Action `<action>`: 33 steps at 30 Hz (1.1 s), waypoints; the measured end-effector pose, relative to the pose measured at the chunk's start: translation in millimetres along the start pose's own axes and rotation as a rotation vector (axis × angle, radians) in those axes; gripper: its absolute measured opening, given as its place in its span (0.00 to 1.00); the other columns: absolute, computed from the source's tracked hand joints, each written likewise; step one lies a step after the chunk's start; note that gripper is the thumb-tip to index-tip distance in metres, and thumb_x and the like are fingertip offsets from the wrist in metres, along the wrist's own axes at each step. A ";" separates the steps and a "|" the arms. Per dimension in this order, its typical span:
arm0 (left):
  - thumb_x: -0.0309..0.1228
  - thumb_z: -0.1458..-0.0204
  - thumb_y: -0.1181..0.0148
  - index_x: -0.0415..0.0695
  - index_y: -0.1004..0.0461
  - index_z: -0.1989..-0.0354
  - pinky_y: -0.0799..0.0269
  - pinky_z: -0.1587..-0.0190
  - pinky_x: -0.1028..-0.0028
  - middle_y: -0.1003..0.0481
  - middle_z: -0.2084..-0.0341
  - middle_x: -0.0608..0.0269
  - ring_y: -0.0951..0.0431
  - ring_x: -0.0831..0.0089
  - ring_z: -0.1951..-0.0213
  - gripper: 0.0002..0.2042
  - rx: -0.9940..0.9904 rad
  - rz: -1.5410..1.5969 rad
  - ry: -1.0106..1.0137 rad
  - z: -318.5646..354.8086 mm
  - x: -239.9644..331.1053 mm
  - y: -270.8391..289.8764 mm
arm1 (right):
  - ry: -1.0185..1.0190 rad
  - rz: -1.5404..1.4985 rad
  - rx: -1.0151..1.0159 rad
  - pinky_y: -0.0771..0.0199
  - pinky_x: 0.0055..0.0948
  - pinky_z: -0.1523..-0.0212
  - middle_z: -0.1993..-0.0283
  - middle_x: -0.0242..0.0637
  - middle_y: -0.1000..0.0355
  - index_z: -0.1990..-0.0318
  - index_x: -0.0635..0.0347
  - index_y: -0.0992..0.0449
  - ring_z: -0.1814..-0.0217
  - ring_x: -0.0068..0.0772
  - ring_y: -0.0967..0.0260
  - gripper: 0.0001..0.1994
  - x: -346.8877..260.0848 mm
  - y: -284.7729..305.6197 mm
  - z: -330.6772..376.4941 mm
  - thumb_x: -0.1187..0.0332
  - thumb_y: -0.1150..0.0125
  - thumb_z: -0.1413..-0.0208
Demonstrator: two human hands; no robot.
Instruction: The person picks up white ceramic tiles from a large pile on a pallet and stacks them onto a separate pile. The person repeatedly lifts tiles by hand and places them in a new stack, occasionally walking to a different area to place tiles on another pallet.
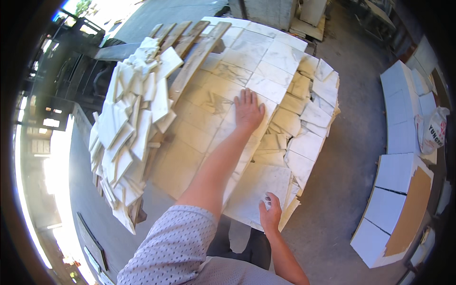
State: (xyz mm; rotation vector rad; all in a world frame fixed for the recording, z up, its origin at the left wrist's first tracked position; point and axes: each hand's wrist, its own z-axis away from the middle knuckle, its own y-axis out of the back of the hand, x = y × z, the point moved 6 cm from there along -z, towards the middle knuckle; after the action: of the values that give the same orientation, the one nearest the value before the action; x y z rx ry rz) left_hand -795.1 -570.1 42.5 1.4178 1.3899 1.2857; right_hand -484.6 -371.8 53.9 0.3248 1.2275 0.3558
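My left hand (249, 110) reaches forward and lies flat, fingers stretched out, on white grey-veined marble tiles (232, 54) laid edge to edge in rows. Nearer to me, my right hand (270, 214) is curled over the near end of a large pale slab (261, 183). A small whitish thing shows between its thumb and fingers, too small to name. Right of the tile rows, irregular broken marble pieces (311, 114) lie closely fitted, with a ragged outer edge.
Left of the tiles, a heap of broken marble offcuts (128, 118) rests by wooden slats (197, 61). White slab stacks (389, 199) stand along the right, with a printed white bag (432, 130) on one. A dark machine, perhaps a forklift (71, 61), is at far left. Grey concrete floor (349, 142) lies between.
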 end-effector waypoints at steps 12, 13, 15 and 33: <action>0.29 0.49 0.39 0.37 0.36 0.40 0.35 0.39 0.60 0.38 0.38 0.44 0.35 0.48 0.39 0.26 0.008 0.789 -0.053 310.9 -13.5 231.7 | -0.146 0.066 -0.099 0.26 0.27 0.56 0.57 0.42 0.25 0.48 0.69 0.29 0.56 0.28 0.27 0.18 74.9 26.7 143.7 0.76 0.40 0.46; 0.29 0.49 0.39 0.39 0.35 0.41 0.34 0.40 0.60 0.37 0.39 0.45 0.33 0.49 0.41 0.26 -0.096 0.805 -0.003 339.5 -35.9 252.2 | -0.130 0.067 -0.119 0.26 0.26 0.57 0.58 0.41 0.25 0.48 0.69 0.29 0.57 0.28 0.27 0.17 72.2 23.2 142.3 0.76 0.40 0.46; 0.27 0.50 0.40 0.40 0.31 0.45 0.29 0.45 0.61 0.29 0.45 0.48 0.26 0.52 0.48 0.22 0.001 0.756 0.058 392.4 -88.8 312.2 | -0.103 0.070 -0.153 0.26 0.24 0.59 0.60 0.40 0.25 0.48 0.70 0.29 0.59 0.27 0.27 0.17 67.0 10.1 133.3 0.76 0.40 0.46; 0.58 0.61 0.33 0.37 0.61 0.28 0.50 0.38 0.32 0.59 0.29 0.42 0.59 0.44 0.28 0.59 -0.121 0.276 1.233 395.5 -467.7 338.5 | 0.197 0.014 -0.259 0.27 0.22 0.65 0.66 0.34 0.26 0.53 0.68 0.25 0.66 0.22 0.28 0.12 1.4 -98.8 151.2 0.71 0.40 0.42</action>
State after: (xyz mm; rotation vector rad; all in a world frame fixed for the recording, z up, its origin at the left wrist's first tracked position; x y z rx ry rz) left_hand -290.3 -1021.4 219.4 0.6642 1.7948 2.5962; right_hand -331.5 -467.6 56.5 0.0760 1.3540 0.5630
